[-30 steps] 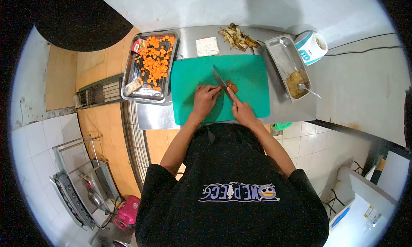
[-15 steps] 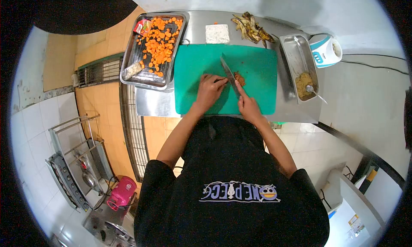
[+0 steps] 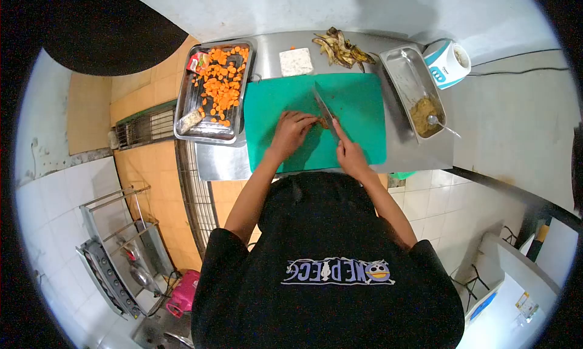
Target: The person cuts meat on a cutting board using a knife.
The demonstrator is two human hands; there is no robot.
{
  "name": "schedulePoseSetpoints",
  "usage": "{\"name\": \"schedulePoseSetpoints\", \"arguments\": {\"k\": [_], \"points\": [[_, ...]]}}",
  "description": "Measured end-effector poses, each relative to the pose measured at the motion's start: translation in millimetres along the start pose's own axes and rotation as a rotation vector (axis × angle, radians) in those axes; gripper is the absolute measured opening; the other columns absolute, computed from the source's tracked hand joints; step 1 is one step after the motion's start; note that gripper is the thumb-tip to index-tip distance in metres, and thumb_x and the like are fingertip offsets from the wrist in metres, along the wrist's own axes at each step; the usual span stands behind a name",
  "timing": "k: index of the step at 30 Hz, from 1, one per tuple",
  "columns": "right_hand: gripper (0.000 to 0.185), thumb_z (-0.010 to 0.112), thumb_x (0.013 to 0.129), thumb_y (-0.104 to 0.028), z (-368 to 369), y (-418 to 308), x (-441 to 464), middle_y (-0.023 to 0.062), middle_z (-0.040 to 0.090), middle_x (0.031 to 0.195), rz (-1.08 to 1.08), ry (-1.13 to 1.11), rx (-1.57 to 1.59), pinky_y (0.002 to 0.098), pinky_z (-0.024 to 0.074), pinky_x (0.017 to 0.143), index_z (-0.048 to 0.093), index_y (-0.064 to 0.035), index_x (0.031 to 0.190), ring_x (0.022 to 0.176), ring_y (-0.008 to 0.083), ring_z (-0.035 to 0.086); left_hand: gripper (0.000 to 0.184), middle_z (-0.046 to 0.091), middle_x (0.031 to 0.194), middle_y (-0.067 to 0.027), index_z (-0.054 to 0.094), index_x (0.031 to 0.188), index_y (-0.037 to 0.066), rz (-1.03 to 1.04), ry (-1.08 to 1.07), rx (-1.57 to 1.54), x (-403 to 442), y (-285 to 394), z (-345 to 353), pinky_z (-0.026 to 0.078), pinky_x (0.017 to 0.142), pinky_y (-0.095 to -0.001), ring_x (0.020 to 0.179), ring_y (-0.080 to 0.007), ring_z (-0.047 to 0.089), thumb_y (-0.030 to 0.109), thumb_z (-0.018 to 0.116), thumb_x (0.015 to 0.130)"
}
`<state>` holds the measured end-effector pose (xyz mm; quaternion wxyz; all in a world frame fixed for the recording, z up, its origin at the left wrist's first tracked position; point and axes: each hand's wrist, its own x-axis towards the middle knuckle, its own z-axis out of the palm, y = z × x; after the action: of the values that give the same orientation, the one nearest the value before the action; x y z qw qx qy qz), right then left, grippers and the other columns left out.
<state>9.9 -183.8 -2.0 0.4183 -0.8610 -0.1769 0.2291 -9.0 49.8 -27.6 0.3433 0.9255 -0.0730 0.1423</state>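
Note:
A kitchen knife lies at a slant over the green cutting board, its tip pointing away from me. My right hand is closed around its handle. Just left of the blade is a small heap of brown chopped food, partly covered by fingers and knife; I cannot tell its kind. Fingers together and bent, my left hand presses its fingertips against that heap.
Sliced carrots fill a metal tray at the left. Behind the board are a white speckled block and dark banana peels. At the right stand a metal pan with brownish mash and a spoon, and a white-blue appliance.
The brown heap was right of the blade and now sits to its left, by my left fingertips. The camera view has shifted, so the counter appears lower.

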Motion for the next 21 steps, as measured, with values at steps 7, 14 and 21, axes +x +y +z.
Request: {"name": "schedulePoseSetpoints", "arguments": {"k": [7, 14, 21], "points": [[0.077, 0.052, 0.096, -0.012, 8.5, 6.4, 0.2, 0.0277, 0.065, 0.076, -0.075, -0.031, -0.185, 0.0603, 0.0527, 0.071, 0.021, -0.0380, 0.162, 0.069, 0.0484, 0.063, 0.029, 0.074, 0.109, -0.0050, 0.075, 0.109, 0.013, 0.022, -0.083, -0.053, 4.4, -7.0, 5.4, 0.047, 0.097, -0.0454, 0.108, -0.0268, 0.065, 0.010, 0.077, 0.080], [0.076, 0.051, 0.098, -0.015, 8.3, 8.1, -2.0, 0.0293, 0.063, 0.075, -0.084, -0.019, -0.243, 0.0617, 0.0522, 0.070, 0.019, -0.0398, 0.162, 0.067, 0.0498, 0.061, 0.023, 0.068, 0.106, -0.0069, 0.077, 0.102, 0.013, -0.064, 0.057, -0.023, -0.1, 4.3, 12.4, 0.050, 0.093, -0.0465, 0.100, -0.0327, 0.064, 0.011, 0.079, 0.079], [0.076, 0.052, 0.098, -0.016, 12.3, 8.0, 0.3, 0.0292, 0.062, 0.072, -0.077, -0.018, -0.295, 0.0616, 0.0525, 0.069, 0.019, -0.0398, 0.162, 0.067, 0.0498, 0.061, 0.018, 0.069, 0.105, -0.0093, 0.078, 0.099, 0.011, -0.039, 0.102, -0.007, -2.8, 6.2, 13.8, 0.054, 0.083, -0.0442, 0.095, -0.0319, 0.067, 0.011, 0.078, 0.081]]}}
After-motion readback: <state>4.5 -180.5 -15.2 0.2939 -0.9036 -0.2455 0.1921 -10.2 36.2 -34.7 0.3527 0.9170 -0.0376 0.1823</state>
